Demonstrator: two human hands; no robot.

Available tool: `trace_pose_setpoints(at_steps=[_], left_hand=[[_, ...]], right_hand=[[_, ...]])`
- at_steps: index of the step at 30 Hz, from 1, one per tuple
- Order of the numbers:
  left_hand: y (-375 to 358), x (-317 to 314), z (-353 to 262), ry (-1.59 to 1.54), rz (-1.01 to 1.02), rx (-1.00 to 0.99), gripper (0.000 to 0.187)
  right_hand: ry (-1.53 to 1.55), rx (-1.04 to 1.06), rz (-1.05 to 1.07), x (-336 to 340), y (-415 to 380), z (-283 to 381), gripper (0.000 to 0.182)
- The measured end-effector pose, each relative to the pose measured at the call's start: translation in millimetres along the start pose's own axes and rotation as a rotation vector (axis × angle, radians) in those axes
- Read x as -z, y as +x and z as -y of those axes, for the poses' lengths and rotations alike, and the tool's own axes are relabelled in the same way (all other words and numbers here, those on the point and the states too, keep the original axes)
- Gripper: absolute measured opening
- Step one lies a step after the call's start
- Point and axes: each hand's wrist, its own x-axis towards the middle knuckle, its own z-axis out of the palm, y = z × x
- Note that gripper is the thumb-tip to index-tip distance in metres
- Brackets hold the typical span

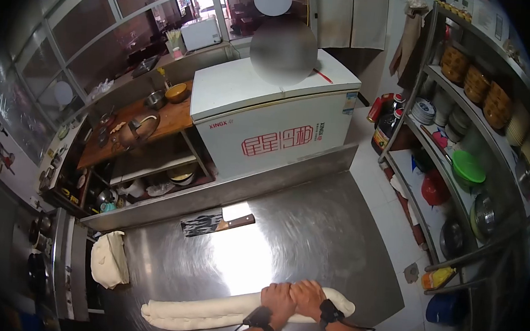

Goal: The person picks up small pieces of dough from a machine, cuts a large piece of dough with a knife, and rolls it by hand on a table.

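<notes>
two hands: your left hand (278,300) and right hand (307,297) sit side by side, touching, on top of the long dough roll (203,312).
left hand: your fingers are bent and close together, back of the hand uppermost, pressed to the dough; whether they close around it cannot be told.
right hand: your fingers curve likewise over the roll, just beside the left; their undersides are hidden, so any grip cannot be told.
wrists: you wear dark bands (258,318), one on each.
dough roll: it lies across the near part of the steel table (347,234) before you, creased lengthwise, its longer stretch reaching to your left and a short end showing past your right hand.
dough block: you see this pale folded mass (109,260) on the table's left side, apart from the roll.
cleaver: it (218,223) lies flat beyond the roll, well apart from your hands, brown handle to your right, dark streaked blade to your left.
white freezer: it (229,147) stands beyond the table, red lettering on its front.
wooden counter: left of the freezer, this surface (166,117) bears an orange bowl (176,93).
shelf rack: at your right, it (414,124) holds a green basket (468,167).
</notes>
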Motion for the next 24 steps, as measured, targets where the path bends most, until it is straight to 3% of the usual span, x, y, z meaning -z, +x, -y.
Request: trace_pose_setpoints(at_steps=[2,6,8,10,12,14,16,18,20,21,22,24], left_hand=[[30,-10,5,0.039,0.030,0.016,0.012],[65,-27,6,0.027,-0.138,0.009,0.019],[58,-26,5,0.076,-0.086,0.086,0.018],[36,-16,7,0.056,-0.050,-0.013,0.014],[5,1,-2,-0.076,-0.110,-0.137,0.010],[-41,13,-13,-0.171,-0.124,-0.228,0.008],[-89,20,-27,-0.149,0.010,-0.223,0.012],[-115,13,-33,-0.128,0.032,-0.189,0.022],[-121,-25,-14,-0.003,-0.004,-0.256,0.023],[-99,-20,-21,-0.060,-0.043,-0.238,0.022],[-69,-10,-28,-0.002,0.052,-0.197,0.021],[-23,-16,-31,-0.004,-0.054,-0.156,0.014]], right_hand=[[0.028,-0.011,0.072,-2,20,-19,0.017],[0.064,-0.100,-0.062,-6,48,-33,0.018],[0.083,-0.144,-0.206,-8,46,-28,0.017],[0.006,-0.178,-0.237,0,30,-9,0.020],[-0.104,-0.160,0.228,40,-1,26,0.020],[-0.080,-0.185,0.245,73,-43,61,0.020],[-0.053,-0.226,0.275,74,-82,73,0.020],[-0.033,-0.166,-0.211,45,-118,81,0.016],[-0.127,-0.132,-0.061,31,-115,66,0.016],[-0.139,-0.115,-0.058,23,-105,49,0.016],[-0.156,-0.087,-0.066,16,-88,28,0.016],[-0.045,-0.036,-0.074,22,-49,-6,0.013]])
